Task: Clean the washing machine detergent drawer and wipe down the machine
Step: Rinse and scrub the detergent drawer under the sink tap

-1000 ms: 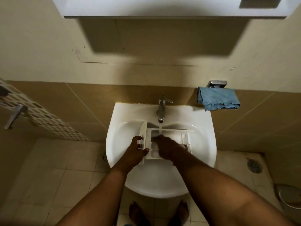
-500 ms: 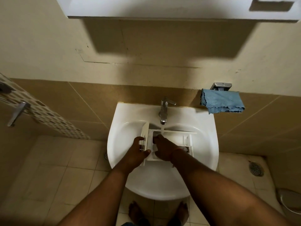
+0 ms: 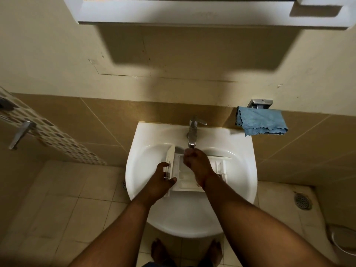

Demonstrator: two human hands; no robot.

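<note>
The white detergent drawer [image 3: 217,166] lies across the bowl of the white sink [image 3: 150,157], its front panel to the left. My left hand [image 3: 163,178] grips that front panel, thumb on the near side. My right hand [image 3: 195,159] is over the drawer's compartments, directly under the tap [image 3: 192,132], with its fingers curled; water runs onto it. I cannot see whether it holds anything. A blue cloth [image 3: 262,123] hangs on a metal wall holder to the right of the sink.
A white cabinet [image 3: 192,12] overhangs the wall above the sink. A metal handle [image 3: 21,133] sticks out at the left. On the tiled floor at the right sit a drain [image 3: 302,202] and a round bin [image 3: 344,239]. My bare feet stand under the sink.
My right hand has moved up the drawer from its near compartments to right under the tap's stream. My left hand keeps its grip on the front panel.
</note>
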